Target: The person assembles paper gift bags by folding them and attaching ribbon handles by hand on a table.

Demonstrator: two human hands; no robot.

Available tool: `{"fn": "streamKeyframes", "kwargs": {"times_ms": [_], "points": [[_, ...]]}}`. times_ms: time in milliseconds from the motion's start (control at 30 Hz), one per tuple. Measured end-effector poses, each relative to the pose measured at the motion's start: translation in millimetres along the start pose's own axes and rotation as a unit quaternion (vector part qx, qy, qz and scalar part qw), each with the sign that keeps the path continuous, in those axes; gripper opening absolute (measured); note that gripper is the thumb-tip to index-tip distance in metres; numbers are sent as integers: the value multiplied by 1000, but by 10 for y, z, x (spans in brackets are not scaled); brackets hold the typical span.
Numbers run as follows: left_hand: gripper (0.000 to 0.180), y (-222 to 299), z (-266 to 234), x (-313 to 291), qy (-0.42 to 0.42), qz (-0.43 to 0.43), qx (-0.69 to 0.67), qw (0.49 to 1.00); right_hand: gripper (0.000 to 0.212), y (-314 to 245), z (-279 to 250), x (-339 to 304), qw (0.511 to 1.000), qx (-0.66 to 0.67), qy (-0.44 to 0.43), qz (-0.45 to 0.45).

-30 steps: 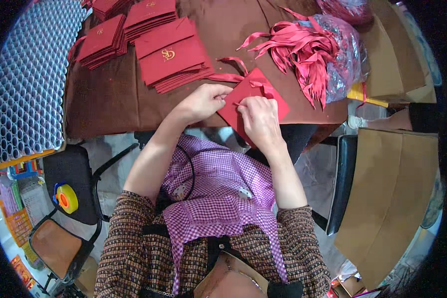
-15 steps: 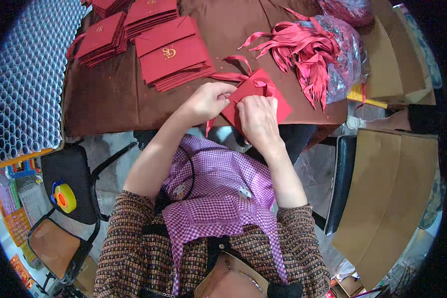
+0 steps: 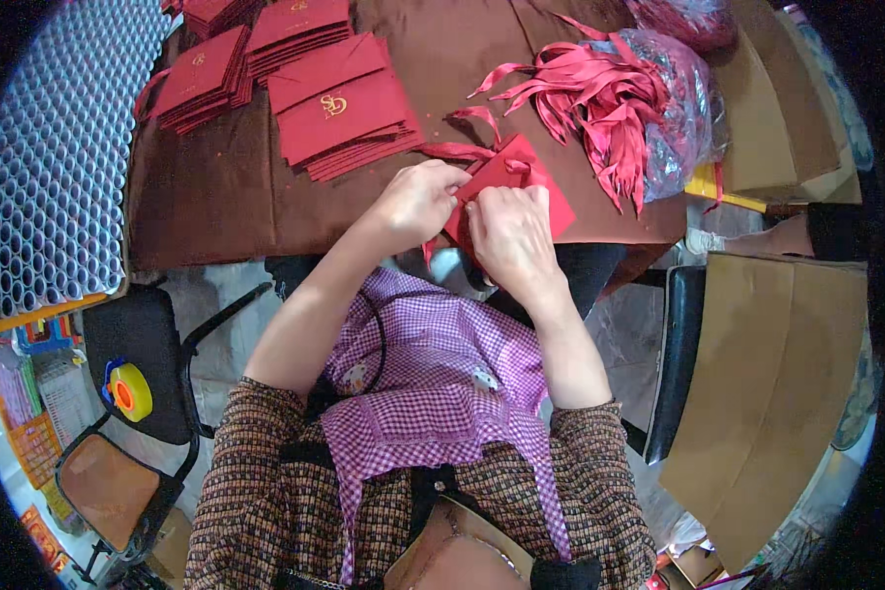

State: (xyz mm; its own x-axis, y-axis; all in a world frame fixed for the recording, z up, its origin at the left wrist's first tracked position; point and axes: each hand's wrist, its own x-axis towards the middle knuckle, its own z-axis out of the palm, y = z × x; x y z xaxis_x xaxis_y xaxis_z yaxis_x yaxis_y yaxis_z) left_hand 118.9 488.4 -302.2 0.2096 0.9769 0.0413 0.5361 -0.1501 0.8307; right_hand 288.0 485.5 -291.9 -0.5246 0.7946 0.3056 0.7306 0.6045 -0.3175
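At the table's front edge lies a small flat red paper bag (image 3: 553, 202), turned cornerwise. A red ribbon (image 3: 454, 150) crosses its upper part, its loose end spreading over the table to the left. Fingers and thumb of my left hand (image 3: 419, 205) are pinched together on the bag's left edge, and a ribbon end hangs down just below them. My right hand (image 3: 509, 231) rests on the bag with its fingers curled in and knuckles up. Those fingers hide whatever they grip. To the left sits a stack of red paper bags (image 3: 349, 138) with gold lettering.
More red bag stacks (image 3: 199, 84) stand at the far left. A heap of red ribbons (image 3: 600, 108) spills from a clear plastic bag (image 3: 683, 118) on the right. A honeycomb-like panel of tubes (image 3: 54, 167) borders the table's left side. Cardboard (image 3: 772, 393) and chairs (image 3: 133, 364) flank me.
My left hand has moved slightly to the right and the hanging ribbon end with it. The red paper bag has shifted a little under my right hand.
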Motion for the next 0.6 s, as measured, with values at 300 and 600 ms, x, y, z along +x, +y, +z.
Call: {"fn": "streamKeyframes", "kwargs": {"times_ms": [300, 600], "points": [[26, 95, 77, -21, 40, 12, 53, 998, 16, -50, 4, 42, 997, 37, -33, 63], [24, 100, 188, -47, 77, 17, 114, 990, 10, -34, 180, -17, 997, 54, 40, 31]]}}
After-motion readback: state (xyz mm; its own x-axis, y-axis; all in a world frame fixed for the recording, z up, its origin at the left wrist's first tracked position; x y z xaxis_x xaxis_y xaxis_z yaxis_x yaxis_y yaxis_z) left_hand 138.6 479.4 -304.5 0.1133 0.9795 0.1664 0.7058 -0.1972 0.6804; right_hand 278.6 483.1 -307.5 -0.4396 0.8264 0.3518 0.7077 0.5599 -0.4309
